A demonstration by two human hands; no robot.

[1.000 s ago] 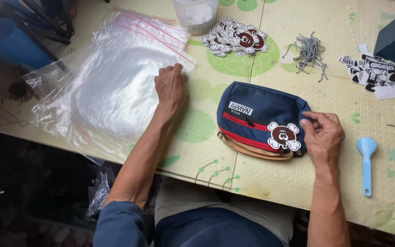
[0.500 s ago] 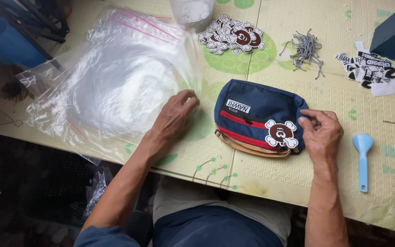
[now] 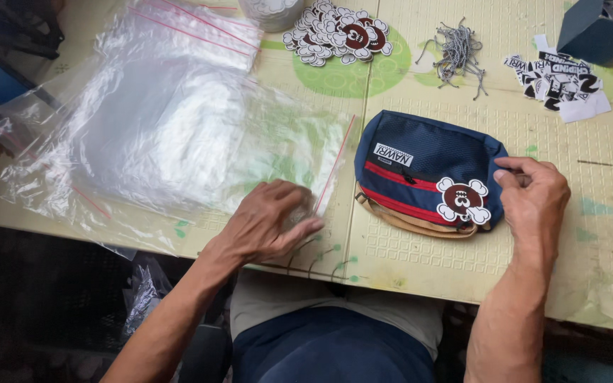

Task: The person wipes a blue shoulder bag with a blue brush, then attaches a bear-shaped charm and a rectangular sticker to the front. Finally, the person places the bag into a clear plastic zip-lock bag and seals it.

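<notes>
We see the left hand [image 3: 267, 223] lying palm-down on a clear bag [image 3: 299, 170], the fingers spread fairly flat and pressing near its red-striped mouth — a hold that looks meant to drag one bag free of the loose stack of bags [image 3: 129, 120] to its left rather than to pinch it. Nothing is closed inside that hand; it rests on the plastic at the near edge of the table [image 3: 420, 262].

The right hand [image 3: 530, 195] sits at the right end of the navy pouch [image 3: 427, 167], fingers curled narrowly with thumb and forefinger meeting at the pouch's corner, seemingly to steady it. What exactly they nip we cannot tell. The pouch lies flat on the table, just right of the clear bag's mouth, its red stripes and a skull tag [image 3: 462, 201] facing up — placed so, we judge, to keep the tag in view.

Farther back lie a heap of skull tags [image 3: 338, 32], a tangle of strings [image 3: 455, 53], black-and-white stickers [image 3: 558, 81] and a blue box [image 3: 590, 32], all well apart from both hands.
</notes>
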